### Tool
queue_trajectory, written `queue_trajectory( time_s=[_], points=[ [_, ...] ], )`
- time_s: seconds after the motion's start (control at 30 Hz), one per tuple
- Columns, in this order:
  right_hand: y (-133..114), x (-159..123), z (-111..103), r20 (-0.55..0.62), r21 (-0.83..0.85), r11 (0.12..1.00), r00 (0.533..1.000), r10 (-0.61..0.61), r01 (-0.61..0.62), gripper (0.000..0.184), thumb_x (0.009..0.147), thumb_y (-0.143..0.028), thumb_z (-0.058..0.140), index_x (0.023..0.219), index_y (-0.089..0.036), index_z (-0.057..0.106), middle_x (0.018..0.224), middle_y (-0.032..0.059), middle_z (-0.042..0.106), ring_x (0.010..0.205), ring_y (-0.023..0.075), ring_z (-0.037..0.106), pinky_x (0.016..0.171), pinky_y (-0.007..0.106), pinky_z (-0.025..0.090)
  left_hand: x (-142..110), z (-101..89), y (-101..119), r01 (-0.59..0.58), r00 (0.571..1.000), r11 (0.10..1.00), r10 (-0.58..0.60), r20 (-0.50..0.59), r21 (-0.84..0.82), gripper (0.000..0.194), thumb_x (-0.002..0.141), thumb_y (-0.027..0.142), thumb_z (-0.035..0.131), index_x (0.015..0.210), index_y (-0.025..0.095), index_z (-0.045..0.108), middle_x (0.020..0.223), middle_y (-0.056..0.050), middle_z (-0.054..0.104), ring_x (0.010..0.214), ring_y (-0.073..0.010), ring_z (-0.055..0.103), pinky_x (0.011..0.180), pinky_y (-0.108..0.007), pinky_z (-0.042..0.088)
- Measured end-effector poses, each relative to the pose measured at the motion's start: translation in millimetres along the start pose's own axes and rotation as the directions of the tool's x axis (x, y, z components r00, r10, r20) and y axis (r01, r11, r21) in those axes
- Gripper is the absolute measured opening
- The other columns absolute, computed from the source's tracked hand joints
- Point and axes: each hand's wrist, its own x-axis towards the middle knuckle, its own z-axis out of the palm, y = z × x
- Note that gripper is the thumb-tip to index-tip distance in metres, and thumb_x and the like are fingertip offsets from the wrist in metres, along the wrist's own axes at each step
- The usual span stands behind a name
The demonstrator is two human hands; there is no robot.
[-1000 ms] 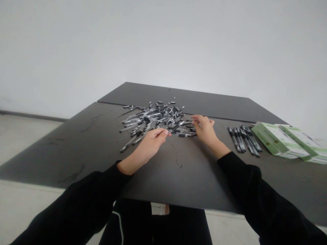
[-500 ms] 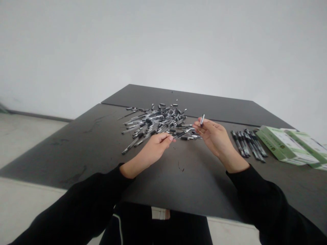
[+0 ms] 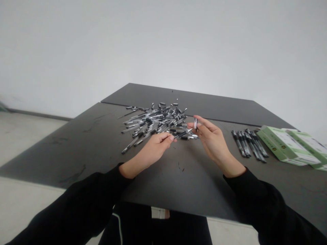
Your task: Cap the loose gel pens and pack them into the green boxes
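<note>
My left hand (image 3: 159, 145) pinches a slim black-and-clear gel pen (image 3: 183, 134) near its end, with the pen pointing right over the near edge of the pile. My right hand (image 3: 212, 141) holds a short clear-and-black pen cap (image 3: 195, 123) upright between thumb and fingers. The cap is a little above and apart from the pen's tip. Behind both hands lies a loose, criss-crossed pile of similar pens and caps (image 3: 155, 123). The pile's lower right part is partly hidden by my hands.
To the right, several capped pens lie side by side in a neat row (image 3: 249, 145) on the dark table (image 3: 194, 102). Green-and-white cardboard boxes (image 3: 288, 146) stand beyond them at the right edge. A seam crosses the tabletop behind the pile.
My right hand has moved left with the cap, bringing it closer to the pen tip, and has turned slightly. My left hand and the pen have barely moved.
</note>
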Motion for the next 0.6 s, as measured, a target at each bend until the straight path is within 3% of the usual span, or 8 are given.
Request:
queue_trajectory(
  time_s=[0.2, 0.6],
  points=[
    [0.5, -1.9, 5.0, -0.004, 0.057, 0.998, 1.0, 0.011, -0.011, 0.024, 0.079, -0.041, 0.079, 0.091, -0.021, 0.072, 0.089, 0.0057, 0.08, 0.087, 0.0193, 0.074, 0.098, 0.042, 0.053, 2.0, -0.3, -3.1, 0.002, 1.0, 1.0, -0.002, -0.008, -0.015, 0.036, 0.093, 0.05, 0.053, 0.09, 0.017, 0.065, 0.059, 0.007, 0.037, 0.052, -0.01, 0.03, 0.049, -0.024, 0.023],
    [-1.0, 0.9, -5.6, -0.027, -0.011, 0.998, 0.998, -0.054, 0.054, 0.026, 0.081, -0.045, 0.079, 0.09, -0.022, 0.072, 0.095, 0.0075, 0.081, 0.095, 0.0219, 0.075, 0.1, 0.044, 0.053, 2.6, -1.8, -5.7, -0.017, 1.0, 1.0, 0.017, 0.004, -0.023, 0.036, 0.093, 0.052, 0.053, 0.086, 0.018, 0.064, 0.06, 0.007, 0.038, 0.053, -0.0103, 0.031, 0.051, -0.025, 0.025]
  ],
)
